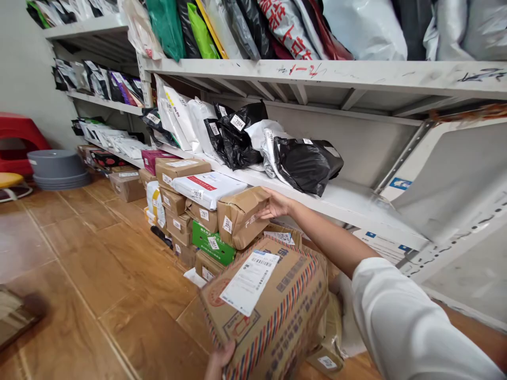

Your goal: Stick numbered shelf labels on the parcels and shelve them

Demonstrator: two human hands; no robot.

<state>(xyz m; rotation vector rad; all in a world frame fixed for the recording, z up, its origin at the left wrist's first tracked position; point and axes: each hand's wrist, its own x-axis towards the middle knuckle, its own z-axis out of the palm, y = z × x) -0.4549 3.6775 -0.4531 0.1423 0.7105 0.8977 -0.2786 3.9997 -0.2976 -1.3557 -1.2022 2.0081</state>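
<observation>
A large cardboard box (291, 322) with red and blue airmail stripes and a white shipping label is tilted toward me. My left hand (221, 360) grips its lower left edge, with most of the hand cut off by the frame. Further off, my right hand (276, 204) has its fingers bent against the right end of a smaller brown box (241, 219) on the stack. Beside that box lies a flat white parcel (209, 187) labelled 7018. A green box (212, 241) sits below them in the stack. Whatever lies directly behind the striped box is partly hidden.
White metal shelves (325, 74) run above the stack, holding several bagged parcels. A black plastic bag (307, 163) hangs over the lower shelf's edge. Grey basins (57, 166) and a red plastic stool (19, 140) stand on the wood-look floor at far left.
</observation>
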